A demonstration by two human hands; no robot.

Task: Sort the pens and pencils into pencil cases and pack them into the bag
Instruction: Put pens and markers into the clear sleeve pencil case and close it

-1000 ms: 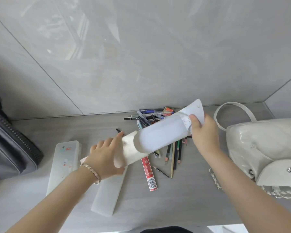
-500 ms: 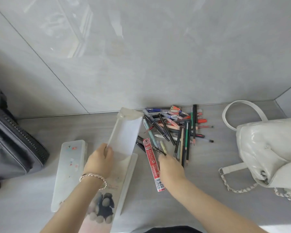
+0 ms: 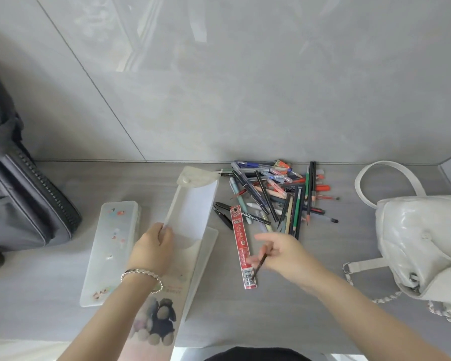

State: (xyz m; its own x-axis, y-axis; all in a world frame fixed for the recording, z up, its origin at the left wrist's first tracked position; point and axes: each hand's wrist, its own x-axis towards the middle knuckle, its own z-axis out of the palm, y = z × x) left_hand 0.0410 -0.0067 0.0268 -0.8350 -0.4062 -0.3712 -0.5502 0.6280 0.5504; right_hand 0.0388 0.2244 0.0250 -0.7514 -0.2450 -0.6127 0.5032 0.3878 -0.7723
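Observation:
A white pencil case with a bear print lies open on the grey table, and my left hand grips its left rim. A second frosted case lies shut just to its left. My right hand holds a thin dark pencil over a red refill pack. A heap of pens and pencils is spread by the wall. At the right stands a white quilted bag with a chain strap.
A grey zipped bag sits at the left edge. A tiled wall rises right behind the heap. A frosted lid lies under the open case. The table's front edge is near my body.
The open case went from held up in both hands to lying on the table. My right hand let it go, reached to the heap and drew back holding a thin pencil.

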